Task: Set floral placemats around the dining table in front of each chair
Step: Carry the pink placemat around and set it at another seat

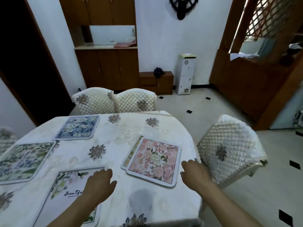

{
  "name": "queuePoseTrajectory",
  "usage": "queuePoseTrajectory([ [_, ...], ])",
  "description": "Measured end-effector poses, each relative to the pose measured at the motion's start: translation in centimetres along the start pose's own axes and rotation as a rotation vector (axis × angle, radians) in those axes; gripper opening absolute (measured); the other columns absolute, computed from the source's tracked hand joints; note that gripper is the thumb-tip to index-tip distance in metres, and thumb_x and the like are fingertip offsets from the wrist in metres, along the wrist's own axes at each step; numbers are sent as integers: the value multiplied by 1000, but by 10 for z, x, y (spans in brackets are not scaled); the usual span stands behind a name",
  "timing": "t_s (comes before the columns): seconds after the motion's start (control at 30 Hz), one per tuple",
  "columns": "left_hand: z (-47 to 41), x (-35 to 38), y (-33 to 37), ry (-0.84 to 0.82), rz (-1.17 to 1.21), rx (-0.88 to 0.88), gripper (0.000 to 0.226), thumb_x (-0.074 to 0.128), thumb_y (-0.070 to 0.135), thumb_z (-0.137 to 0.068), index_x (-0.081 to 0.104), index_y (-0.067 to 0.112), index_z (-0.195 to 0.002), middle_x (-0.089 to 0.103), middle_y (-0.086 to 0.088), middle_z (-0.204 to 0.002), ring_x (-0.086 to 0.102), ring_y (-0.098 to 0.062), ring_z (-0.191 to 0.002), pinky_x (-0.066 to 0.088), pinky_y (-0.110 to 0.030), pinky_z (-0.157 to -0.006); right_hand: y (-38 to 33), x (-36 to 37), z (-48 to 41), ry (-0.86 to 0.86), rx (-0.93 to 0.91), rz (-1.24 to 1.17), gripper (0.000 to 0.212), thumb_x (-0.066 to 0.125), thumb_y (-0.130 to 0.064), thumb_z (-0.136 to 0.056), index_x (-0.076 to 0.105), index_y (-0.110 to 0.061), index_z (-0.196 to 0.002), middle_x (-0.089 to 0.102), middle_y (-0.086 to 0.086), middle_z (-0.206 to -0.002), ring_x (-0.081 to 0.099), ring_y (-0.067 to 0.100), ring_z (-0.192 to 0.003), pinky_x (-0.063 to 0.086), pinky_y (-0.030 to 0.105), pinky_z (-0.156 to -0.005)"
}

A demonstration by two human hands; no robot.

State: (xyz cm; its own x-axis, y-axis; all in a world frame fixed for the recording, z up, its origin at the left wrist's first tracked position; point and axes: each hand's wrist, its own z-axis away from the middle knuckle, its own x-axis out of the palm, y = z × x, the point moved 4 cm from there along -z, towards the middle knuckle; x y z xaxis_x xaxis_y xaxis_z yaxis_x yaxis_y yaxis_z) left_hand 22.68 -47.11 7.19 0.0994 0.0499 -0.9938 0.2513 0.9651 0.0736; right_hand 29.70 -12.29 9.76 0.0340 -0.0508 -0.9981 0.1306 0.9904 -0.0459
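Several floral placemats lie on the cream tablecloth of the dining table [124, 133]. A pink placemat [154, 161] lies on top of a yellowish one [132, 153] near the right edge. A blue placemat [78, 127] sits at the far side, a green one [23, 161] at the left, and a white "Beautiful" placemat [65, 190] at the near side. My left hand [100, 182] hovers open over the white placemat's right edge, holding nothing. My right hand [195, 172] is open beside the pink placemat's right edge, at the table's edge.
Two quilted chairs [96, 100] [136, 100] stand at the far side and one quilted chair [229, 151] at the right. Part of another chair [6, 138] shows at the left. Wooden cabinets and a white water dispenser [186, 74] line the back wall. Tiled floor lies right.
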Motion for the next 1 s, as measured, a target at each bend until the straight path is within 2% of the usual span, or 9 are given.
queuePoseTrajectory([
  [0.13,-21,-6,0,23,17,-18,31,49,52,-90,51,23,-100,60,1,-97,58,-21,-93,49,-33,-76,4,-4,-27,0,-28,-16,19,46,-35,-94,37,-22,-84,60,4,-98,59,28,-96,31,36,-68],
  [0.23,-42,-3,5,31,27,-14,28,50,51,-89,48,24,-95,59,1,-92,58,-20,-88,48,-32,-71,11,1,-39,-33,-9,-34,28,47,-34,-94,30,-22,-74,48,-1,-79,59,28,-96,31,35,-68],
  [0.43,-76,21,43,40,97,-44,28,52,46,-90,57,21,-104,63,1,-96,60,-19,-89,49,-32,-73,46,19,-82,-102,-7,-29,36,46,-36,-94,24,-25,-69,57,5,-96,58,28,-99,31,34,-70],
  [0.5,-83,36,57,28,135,-85,28,52,46,-90,58,22,-106,64,1,-97,60,-19,-89,47,-32,-71,56,31,-105,-134,-40,-40,27,46,-36,-94,34,-25,-74,60,5,-103,58,29,-99,32,35,-70],
  [0.57,-90,51,69,5,150,-137,28,52,45,-90,58,23,-106,64,1,-97,61,-19,-89,46,-31,-69,63,46,-134,-167,-84,-44,16,47,-36,-94,51,-20,-92,61,6,-106,59,29,-101,37,36,-73],
  [0.63,-98,68,81,-18,163,-226,29,52,45,-90,59,23,-108,64,1,-99,61,-20,-91,46,-31,-70,72,64,-170,-213,-143,-48,20,48,-34,-93,55,-17,-101,61,7,-106,60,30,-101,41,36,-76],
  [0.73,-102,93,101,-64,202,-410,31,51,44,-91,57,22,-111,63,0,-102,60,-19,-93,47,-31,-72,80,91,-226,-274,-238,-90,10,49,-28,-90,52,-19,-92,62,7,-103,61,29,-96,37,32,-70],
  [0.9,-100,137,138,-147,385,-733,33,55,37,-93,51,14,-116,59,-7,-109,58,-24,-99,43,-31,-72,89,127,-304,-394,-386,-108,27,51,-30,-90,53,-13,-111,59,12,-109,57,32,-104,48,36,-82],
  [1.0,-103,156,158,-160,608,-936,27,60,31,-92,42,14,-104,55,-8,-97,54,-23,-84,42,-33,-69,91,142,-334,-449,-362,-141,35,57,-30,-88,48,-10,-115,55,15,-112,56,35,-106,48,39,-82],
])
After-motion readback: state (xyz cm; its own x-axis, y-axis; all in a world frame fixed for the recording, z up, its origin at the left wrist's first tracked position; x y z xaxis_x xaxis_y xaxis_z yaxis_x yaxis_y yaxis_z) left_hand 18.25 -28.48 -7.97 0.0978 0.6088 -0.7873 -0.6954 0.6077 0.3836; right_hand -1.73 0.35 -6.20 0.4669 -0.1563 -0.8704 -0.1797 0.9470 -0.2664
